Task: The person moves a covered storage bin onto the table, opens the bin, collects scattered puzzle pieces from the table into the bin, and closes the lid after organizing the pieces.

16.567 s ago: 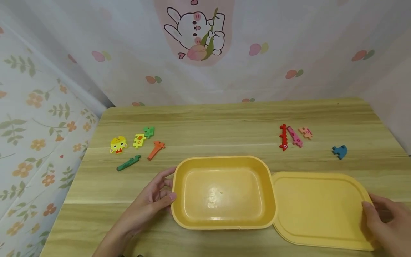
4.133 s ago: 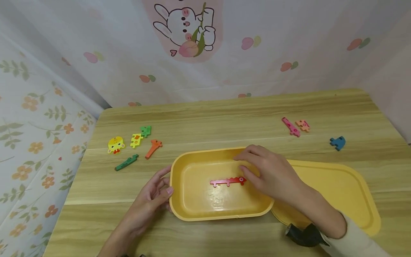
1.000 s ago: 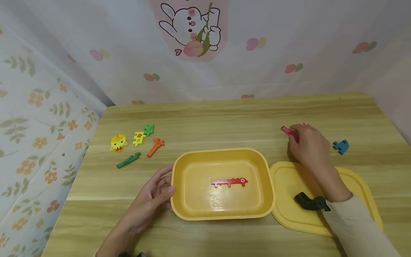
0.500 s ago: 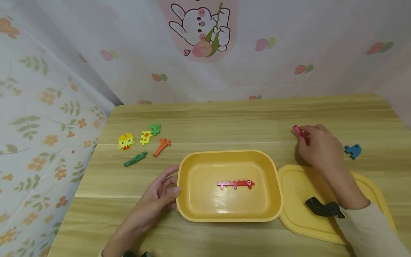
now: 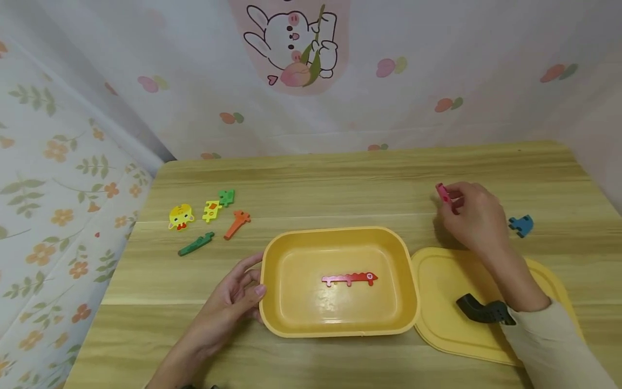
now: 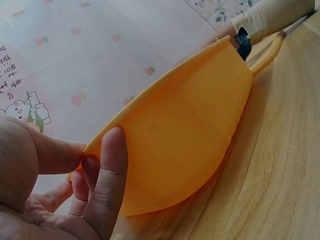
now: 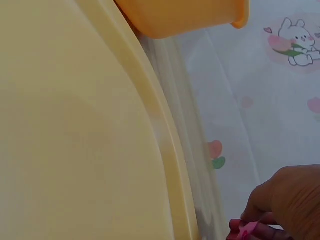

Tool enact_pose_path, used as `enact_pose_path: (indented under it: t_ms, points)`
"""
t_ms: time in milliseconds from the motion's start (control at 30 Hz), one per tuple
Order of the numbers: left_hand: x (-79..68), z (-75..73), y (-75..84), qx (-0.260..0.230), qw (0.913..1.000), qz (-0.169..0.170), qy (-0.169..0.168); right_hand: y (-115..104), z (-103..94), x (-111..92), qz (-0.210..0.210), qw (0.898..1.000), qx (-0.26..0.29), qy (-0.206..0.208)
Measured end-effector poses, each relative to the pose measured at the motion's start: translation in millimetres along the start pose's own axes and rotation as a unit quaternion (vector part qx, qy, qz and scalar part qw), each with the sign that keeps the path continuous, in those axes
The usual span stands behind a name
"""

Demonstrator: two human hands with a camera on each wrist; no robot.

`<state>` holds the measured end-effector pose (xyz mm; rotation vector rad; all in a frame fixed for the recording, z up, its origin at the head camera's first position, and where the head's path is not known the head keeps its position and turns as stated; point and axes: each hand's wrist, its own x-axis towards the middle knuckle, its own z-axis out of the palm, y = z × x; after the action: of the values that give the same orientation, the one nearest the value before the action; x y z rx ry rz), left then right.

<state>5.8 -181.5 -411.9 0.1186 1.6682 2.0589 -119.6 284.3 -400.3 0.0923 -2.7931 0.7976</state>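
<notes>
My left hand (image 5: pixel 233 294) grips the left end of the yellow plastic box (image 5: pixel 311 313), thumb over the rim and fingers against the outer wall, as the left wrist view also shows. A red caterpillar-like puzzle piece (image 5: pixel 349 279) lies flat inside the box. Beyond the lid, my right hand (image 5: pixel 478 221) pinches a pink puzzle piece (image 5: pixel 443 192) between thumb and fingers. In the right wrist view the pink piece (image 7: pixel 245 229) shows at the bottom edge. The peach piece seen earlier beside the pink one is hidden around the right hand.
The yellow lid (image 5: pixel 442 319) lies right of the box, under the right forearm. A blue piece (image 5: pixel 521 225) is right of that hand. At left lie a yellow animal-face piece (image 5: pixel 181 217), a yellow piece (image 5: pixel 211 211), a green (image 5: pixel 226 198), an orange (image 5: pixel 236 225) and a dark green piece (image 5: pixel 196 244).
The red piece went from the table into the box. My right hand left the lid, was over the box, then took hold of the pink piece and tilted it up. The left hand kept its grip.
</notes>
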Motion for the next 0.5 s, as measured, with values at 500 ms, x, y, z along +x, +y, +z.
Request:
enact_pose_path:
  t_ms: [500]
  points:
    - [-1.7, 1.4, 1.8, -0.005, 0.9999, -0.009, -0.003, -9.2, -0.7, -3.2, 0.006, 0.999, 0.044, -0.027]
